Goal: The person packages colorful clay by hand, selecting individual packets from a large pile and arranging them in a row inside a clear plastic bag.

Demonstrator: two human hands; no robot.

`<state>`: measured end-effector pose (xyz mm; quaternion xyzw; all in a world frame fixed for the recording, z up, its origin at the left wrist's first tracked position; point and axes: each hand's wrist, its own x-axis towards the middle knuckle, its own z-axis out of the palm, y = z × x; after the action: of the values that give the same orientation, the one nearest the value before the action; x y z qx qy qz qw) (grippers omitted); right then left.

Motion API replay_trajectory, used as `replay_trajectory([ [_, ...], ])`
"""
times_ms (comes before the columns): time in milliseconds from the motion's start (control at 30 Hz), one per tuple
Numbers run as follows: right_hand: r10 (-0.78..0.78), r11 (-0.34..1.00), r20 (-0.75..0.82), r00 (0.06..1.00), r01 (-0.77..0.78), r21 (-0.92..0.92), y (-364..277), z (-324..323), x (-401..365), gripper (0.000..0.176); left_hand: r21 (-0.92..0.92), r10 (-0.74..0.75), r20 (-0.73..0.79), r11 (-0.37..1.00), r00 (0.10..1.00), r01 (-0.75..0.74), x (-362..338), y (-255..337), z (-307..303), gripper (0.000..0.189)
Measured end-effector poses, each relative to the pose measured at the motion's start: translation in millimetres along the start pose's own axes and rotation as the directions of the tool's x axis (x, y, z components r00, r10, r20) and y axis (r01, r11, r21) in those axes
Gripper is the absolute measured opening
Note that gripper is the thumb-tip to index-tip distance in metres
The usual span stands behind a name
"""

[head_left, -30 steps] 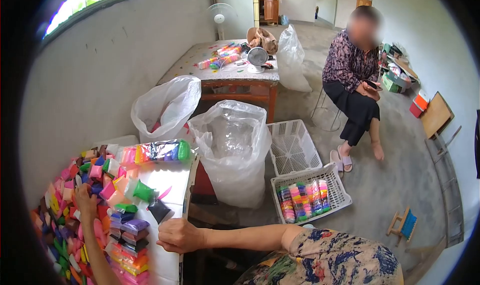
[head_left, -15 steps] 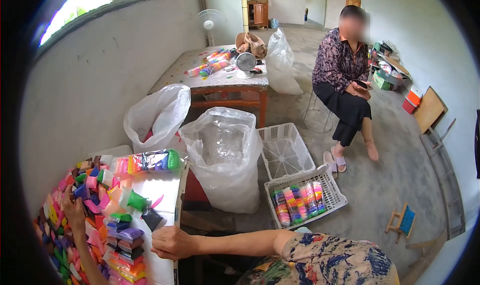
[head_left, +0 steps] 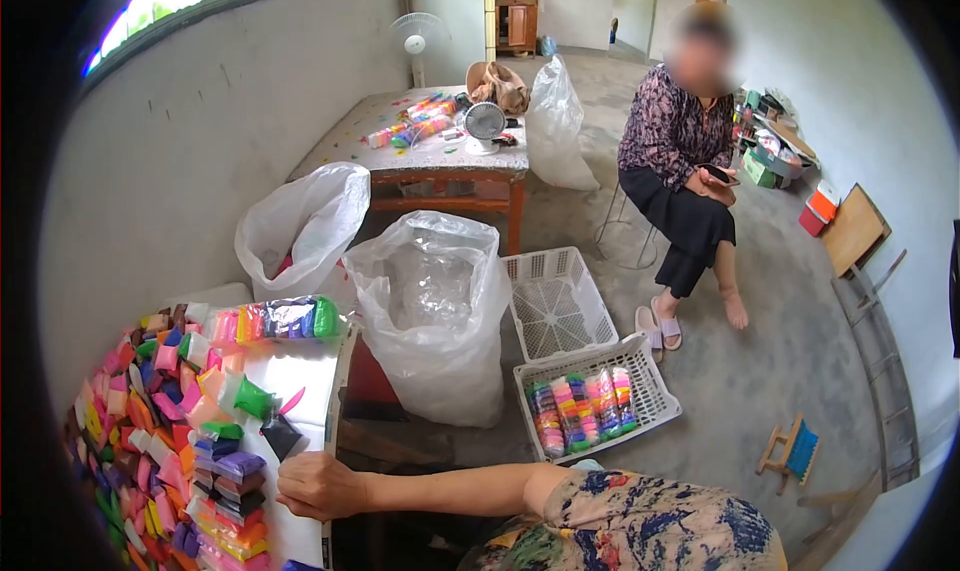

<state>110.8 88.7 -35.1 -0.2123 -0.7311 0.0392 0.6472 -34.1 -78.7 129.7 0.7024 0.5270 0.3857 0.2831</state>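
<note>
My right hand (head_left: pixel 322 485) is closed, its knuckles up, over the right edge of a white board (head_left: pixel 300 371). Its fingertips are turned under, so whatever they hold is hidden. Just beyond the fingers lies a black packet (head_left: pixel 282 436), with a green packet (head_left: pixel 253 399) farther off. Left of the hand runs a stacked row of small packets, including a purple packet (head_left: pixel 240 465). A large heap of colourful packets (head_left: pixel 140 411) spreads at the left. Across the board's far end lies a clear bag of coloured packets (head_left: pixel 280 321). My left hand is out of view.
Two clear plastic sacks stand beyond the board, the nearer sack (head_left: pixel 430 321) open-topped. On the floor, a white crate (head_left: pixel 650 411) holds several filled packs beside another crate (head_left: pixel 560 301). A person (head_left: pixel 670 141) sits on a stool with a phone. A table (head_left: pixel 350 131) carries a small fan.
My left hand, over the heap before, has left the view. A blue packet now shows at the bottom edge. The whole view has shifted slightly; my right hand stays closed on the board.
</note>
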Motion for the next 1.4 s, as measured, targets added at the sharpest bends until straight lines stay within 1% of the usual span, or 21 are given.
replay_trajectory([
  [67,0.022,1.0,0.019,1.0,-0.022,-0.013,-0.1,1.0,-2.0,0.016,-0.15,-0.112,-0.054,0.983,0.992,0.103,-13.1,-28.4,24.5,0.035],
  [100,0.02,0.999,0.013,1.0,-0.02,-0.029,1.5,2.6,-4.3,0.015,-0.248,-0.298,-0.156,0.935,0.942,0.255,-13.7,-40.4,43.6,0.025],
  [133,-0.015,0.999,0.03,0.999,0.017,-0.051,7.1,7.1,-8.3,0.013,-0.228,-0.037,-0.186,0.974,0.982,-0.007,-9.2,-127.5,48.3,0.034],
  [167,-0.06,0.997,0.012,0.998,0.061,-0.054,12.4,8.3,-11.0,0.01,-0.26,-0.208,-0.274,0.956,0.939,0.136,-3.0,-90.8,74.5,0.03],
  [200,-0.03,1.0,0.05,0.998,0.029,0.012,13.9,5.0,-12.2,0.01,-0.318,-0.224,-0.322,0.941,0.92,0.118,2.4,-104.0,92.8,0.03],
  [233,-0.013,0.994,0.203,0.979,-0.009,0.106,14.0,-11.5,-5.6,0.011,-0.365,-0.307,-0.286,0.911,0.908,0.193,10.3,-87.6,99.4,0.03],
  [267,-0.007,0.979,0.194,0.981,-0.033,0.2,18.7,-15.6,-4.5,0.011,-0.39,-0.333,-0.257,0.895,0.907,0.218,18.6,-82.8,104.0,0.029],
  [300,0.058,0.953,0.193,0.979,-0.112,0.281,16.7,-23.5,1.2,0.01,-0.418,-0.312,-0.27,0.89,0.911,0.18,24.2,-77.5,106.7,0.028],
  [333,0.217,0.89,0.214,0.952,-0.283,0.356,9.4,-32.7,4.4,0.009,-0.485,-0.304,-0.302,0.865,0.904,0.129,28.3,-73.0,110.5,0.025],
  [400,0.356,0.873,0.177,0.918,-0.394,0.287,7.4,-39.7,8.5,0.009,-0.554,-0.259,-0.296,0.83,0.92,0.055,30.8,-70.8,112.7,0.023],
  [467,0.483,0.792,0.191,0.854,-0.519,0.321,2.0,-45.3,15.7,0.013,-0.565,-0.294,-0.307,0.822,0.905,0.075,31.9,-70.5,110.1,0.025],
  [533,0.6,0.692,0.161,0.783,-0.61,0.387,-3.2,-48.4,20.3,0.017,-0.532,-0.3,-0.375,0.844,0.877,0.061,36.1,-71.5,107.1,0.025],
  [567,0.657,0.604,0.173,0.734,-0.65,0.461,-3.2,-50.1,22.4,0.017,-0.392,-0.275,-0.455,0.916,0.847,0.087,38.8,-69.6,105.0,0.025],
  [667,0.619,0.697,0.114,0.777,-0.61,0.377,-9.7,-56.6,28.1,0.016,0.042,-0.119,-0.611,0.982,0.783,0.182,48.1,-68.3,98.0,0.026],
  [733,0.459,0.846,0.12,0.881,-0.474,0.244,-11.7,-54.3,29.2,0.014,0.314,0.019,-0.627,0.921,0.779,0.23,51.0,-79.1,98.3,0.029],
  [767,0.391,0.896,0.15,0.908,-0.413,0.163,-18.3,-56.7,30.3,0.015,0.358,0.002,-0.61,0.893,0.792,0.274,49.1,-83.3,101.0,0.029],
  [833,0.295,0.949,0.255,0.921,-0.314,0.036,-30.8,-58.7,29.0,0.029,0.378,-0.005,-0.592,0.882,0.806,0.283,45.8,-84.8,102.3,0.03],
  [933,-0.061,0.996,0.349,0.935,0.079,-0.039,-30.4,-49.5,28.1,0.036,0.369,-0.002,-0.558,0.895,0.83,0.25,39.7,-85.7,101.4,0.022],
  [1100,-0.112,0.987,0.624,0.774,0.158,-0.018,-30.9,-34.6,20.2,0.054,0.346,0.048,-0.515,0.925,0.856,0.156,31.2,-88.9,93.4,0.012],
  [1300,-0.075,0.995,0.634,0.77,0.096,0.001,-29.5,-29.3,11.1,0.052,0.27,0.05,-0.511,0.957,0.858,0.105,27.6,-99.5,90.4,0.017],
  [1400,-0.069,0.995,0.638,0.767,0.1,-0.013,-29.5,-27.7,9.8,0.05,0.325,0.077,-0.511,0.939,0.856,0.109,28.6,-101.8,91.0,0.016],
])
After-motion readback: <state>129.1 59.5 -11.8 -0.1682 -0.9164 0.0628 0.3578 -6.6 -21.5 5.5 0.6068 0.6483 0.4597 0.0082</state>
